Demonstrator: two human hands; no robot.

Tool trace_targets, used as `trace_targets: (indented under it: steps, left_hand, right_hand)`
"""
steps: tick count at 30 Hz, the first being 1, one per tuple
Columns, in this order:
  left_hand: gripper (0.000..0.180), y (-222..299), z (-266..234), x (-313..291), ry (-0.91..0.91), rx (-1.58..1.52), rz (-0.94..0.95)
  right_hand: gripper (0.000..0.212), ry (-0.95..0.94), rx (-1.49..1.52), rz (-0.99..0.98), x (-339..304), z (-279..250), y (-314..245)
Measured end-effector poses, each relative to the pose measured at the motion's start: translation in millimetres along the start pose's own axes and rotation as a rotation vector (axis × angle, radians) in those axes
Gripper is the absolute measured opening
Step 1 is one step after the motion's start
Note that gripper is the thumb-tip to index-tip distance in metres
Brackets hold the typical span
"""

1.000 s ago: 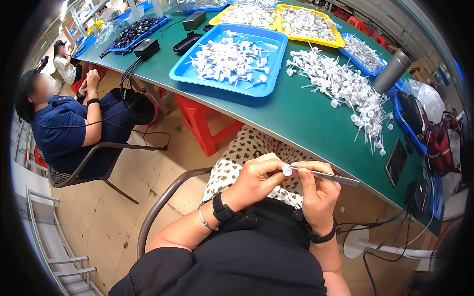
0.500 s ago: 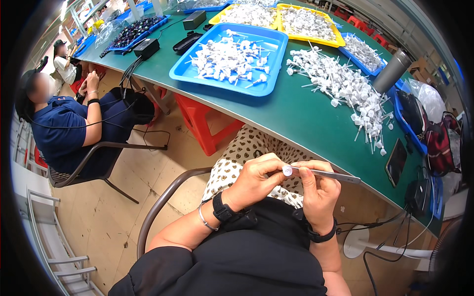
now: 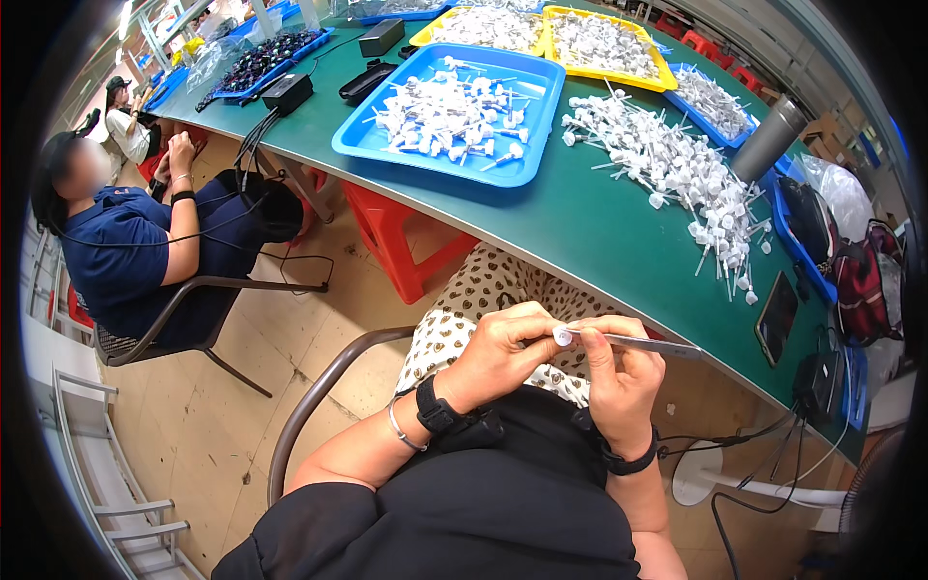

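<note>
A: From the left, what stood where?

B: The blue tray (image 3: 548,116) sat along the near edge of the green tabletop (image 3: 590,227), holding white stemmed pieces (image 3: 449,111). To its right, just off that edge, was the left hand (image 3: 512,350), thumb and fingers pinched on one small white piece (image 3: 563,336), its round face showing past the fingertips

A: And the right hand (image 3: 622,377)?

B: Close beside it, gripping a slim metal tool (image 3: 662,345), probably tweezers, one end reaching out to the right. Whether the inner tip touched the white piece was too small to tell

A: How was this best done, in your judgement?

B: A left pinch firm enough to stop turning, yet light, as the piece looked like plastic. Fingertips were best clear of the tip, both hands braced together, the metal tool guided in small, controlled movements so that a slip stayed short

A: Anything farther right?

B: A loose heap (image 3: 677,169) of similar pieces slanted toward the tabletop's right edge; a phone (image 3: 776,319) lay by the near edge, toward the right corner. I judged working above the tabletop safer: a dropped piece here would have missed it
</note>
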State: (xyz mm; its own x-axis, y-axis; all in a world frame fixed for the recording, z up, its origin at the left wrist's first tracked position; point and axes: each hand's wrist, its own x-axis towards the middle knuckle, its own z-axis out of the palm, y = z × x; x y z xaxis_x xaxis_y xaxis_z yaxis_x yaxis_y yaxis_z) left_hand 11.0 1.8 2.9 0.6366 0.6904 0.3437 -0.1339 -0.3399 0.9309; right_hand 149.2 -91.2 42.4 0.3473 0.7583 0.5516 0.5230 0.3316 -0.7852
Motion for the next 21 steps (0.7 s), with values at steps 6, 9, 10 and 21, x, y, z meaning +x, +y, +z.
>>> trace_targets:
  steps: [6,9,10,21]
  left_hand:
    - [0.015,-1,-3,0,-0.039,0.049,0.031]
    - [0.015,-7,-4,0,-0.082,0.022,0.061]
    - [0.015,-8,-5,1,-0.101,0.032,0.059]
    - [0.017,0,-11,5,-0.109,-0.280,-0.165]
  right_hand:
    - [0.003,-0.107,-0.159,-0.155,8,-5,-5]
    - [0.004,-0.187,-0.223,-0.174,10,-10,-8]
    - [0.004,-0.204,-0.230,-0.181,11,-11,-7]
    - [0.013,0.057,0.329,0.201,8,-19,2]
